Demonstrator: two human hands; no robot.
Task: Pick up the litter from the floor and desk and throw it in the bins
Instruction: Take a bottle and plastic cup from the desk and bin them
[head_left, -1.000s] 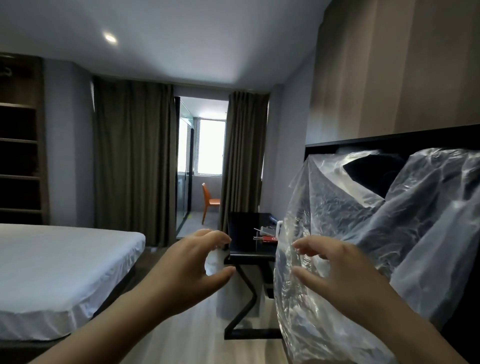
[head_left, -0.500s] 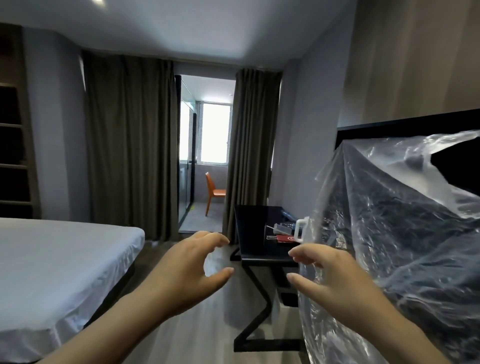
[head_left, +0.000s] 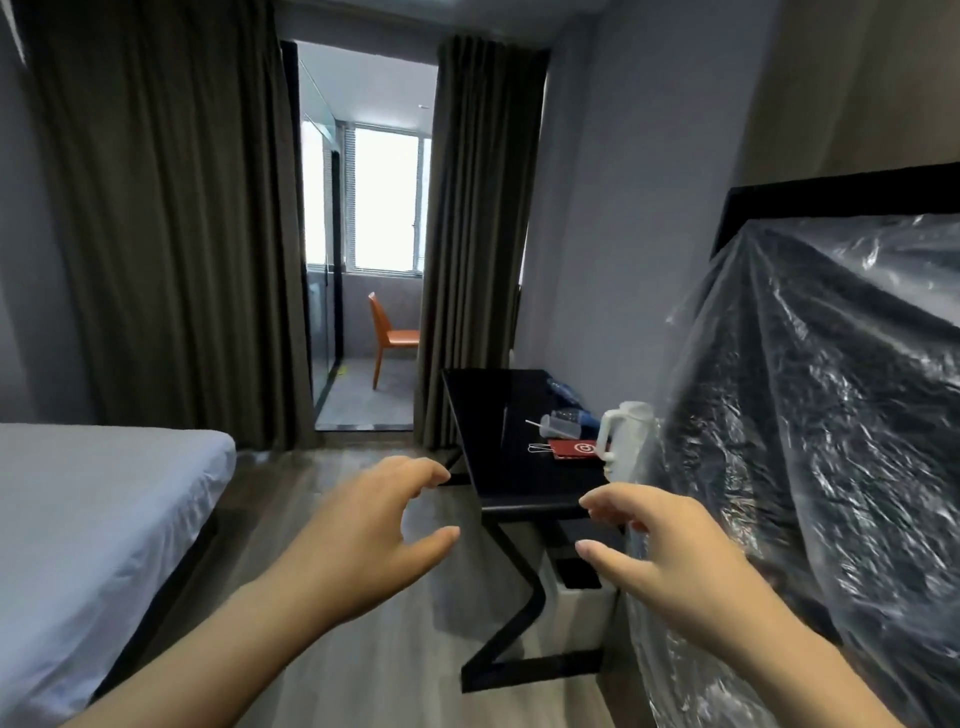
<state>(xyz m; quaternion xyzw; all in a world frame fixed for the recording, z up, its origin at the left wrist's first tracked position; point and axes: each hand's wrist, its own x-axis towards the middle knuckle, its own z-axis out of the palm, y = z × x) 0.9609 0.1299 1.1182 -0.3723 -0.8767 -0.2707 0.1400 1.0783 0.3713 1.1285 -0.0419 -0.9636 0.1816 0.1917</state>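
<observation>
Your left hand and right hand hover open and empty — near the black desk, clear plastic sheeting at right.

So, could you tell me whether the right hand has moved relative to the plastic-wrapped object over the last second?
Yes. The right hand was in front of the plastic wrap before; now its fingertips lie left of the wrap's edge, before the black desk.

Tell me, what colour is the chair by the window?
The chair is orange; the head view shows it.
</observation>
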